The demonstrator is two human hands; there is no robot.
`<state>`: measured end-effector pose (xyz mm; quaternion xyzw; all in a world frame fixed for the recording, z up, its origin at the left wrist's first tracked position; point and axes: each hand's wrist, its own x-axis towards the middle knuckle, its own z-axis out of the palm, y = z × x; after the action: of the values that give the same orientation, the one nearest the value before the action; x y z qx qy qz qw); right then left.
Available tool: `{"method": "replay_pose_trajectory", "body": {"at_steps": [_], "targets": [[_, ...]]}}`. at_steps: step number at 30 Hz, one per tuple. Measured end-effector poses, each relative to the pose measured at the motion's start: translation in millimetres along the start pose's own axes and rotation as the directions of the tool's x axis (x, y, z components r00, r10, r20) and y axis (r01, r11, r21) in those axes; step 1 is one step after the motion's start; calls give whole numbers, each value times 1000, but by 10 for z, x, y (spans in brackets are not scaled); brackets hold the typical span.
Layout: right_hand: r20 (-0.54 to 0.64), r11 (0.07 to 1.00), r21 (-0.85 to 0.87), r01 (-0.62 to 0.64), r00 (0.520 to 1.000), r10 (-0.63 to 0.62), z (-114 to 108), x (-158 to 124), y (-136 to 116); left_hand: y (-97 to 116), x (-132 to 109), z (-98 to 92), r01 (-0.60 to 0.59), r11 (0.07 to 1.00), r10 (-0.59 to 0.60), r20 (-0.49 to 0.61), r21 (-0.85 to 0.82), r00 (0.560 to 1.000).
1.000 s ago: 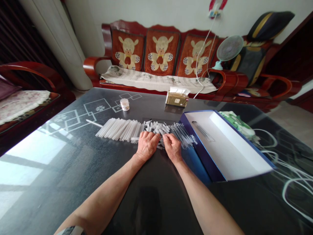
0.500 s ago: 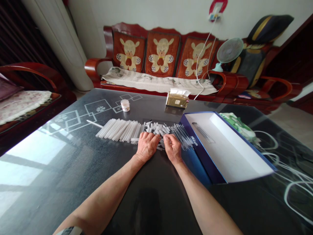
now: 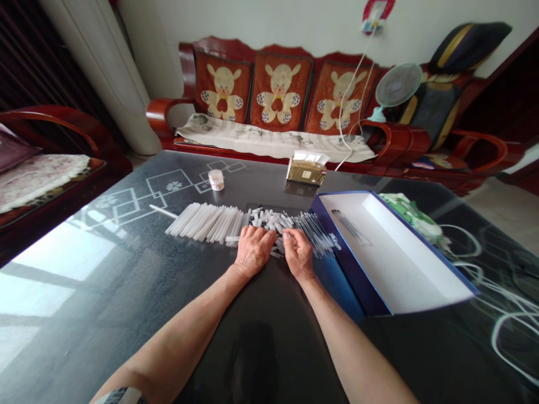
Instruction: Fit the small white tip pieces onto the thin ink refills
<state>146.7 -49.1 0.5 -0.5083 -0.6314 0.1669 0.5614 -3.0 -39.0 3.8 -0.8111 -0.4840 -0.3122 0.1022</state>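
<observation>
My left hand (image 3: 254,252) lies palm down at the near edge of a heap of small white plastic pieces (image 3: 268,220), with its fingers over the heap. My right hand (image 3: 298,254) is close beside it, its fingertips pinched together at the heap's right side. Whether either hand holds a piece is hidden. To the left lies a neat row of white plastic tubes (image 3: 206,222). To the right fans a bunch of thin clear rods (image 3: 312,234), next to the blue-edged white box lid (image 3: 349,264).
Several thin rods (image 3: 351,227) lie inside the box lid. A tissue pack (image 3: 306,167) and a small white jar (image 3: 216,180) stand on the dark glass tabletop (image 3: 105,252). A green-and-white bag (image 3: 412,216) lies behind the lid. A wooden sofa (image 3: 278,95) stands beyond.
The view has drifted slightly. My right fingers have shifted a little at the heap, while my left hand stays in about the same place.
</observation>
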Motion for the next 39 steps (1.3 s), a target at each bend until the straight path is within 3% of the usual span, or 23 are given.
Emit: {"method": "replay_pose_trajectory", "body": {"at_steps": [8, 11, 14, 17, 20, 25, 32, 39], "targets": [[53, 999, -1, 48, 997, -48, 11, 3, 63, 8, 3, -17, -5, 1000, 5, 12, 30, 1000], [72, 995, 83, -50, 996, 44, 9, -9, 90, 3, 5, -27, 7, 1000, -7, -19, 30, 1000], [-1, 985, 123, -124, 992, 125, 16, 0, 129, -15, 3, -26, 42, 999, -40, -60, 29, 997], [-84, 1000, 9, -20, 996, 21, 31, 14, 154, -35, -3, -7, 50, 998, -47, -103, 31, 994], [-46, 990, -108, 94, 994, -100, 46, 17, 155, -44, -8, 13, 35, 999, -31, -119, 34, 992], [-37, 989, -121, 88, 995, -93, 53, 8, 135, -32, -4, 10, 13, 999, -10, -94, 34, 996], [10, 980, -63, 187, 982, -187, 21, 10, 55, -11, 6, -6, -32, 999, 35, -91, 35, 995], [30, 990, -22, 141, 990, -140, 21, 0, 39, 0, 8, 22, -80, 996, 78, -67, -29, 995]]}}
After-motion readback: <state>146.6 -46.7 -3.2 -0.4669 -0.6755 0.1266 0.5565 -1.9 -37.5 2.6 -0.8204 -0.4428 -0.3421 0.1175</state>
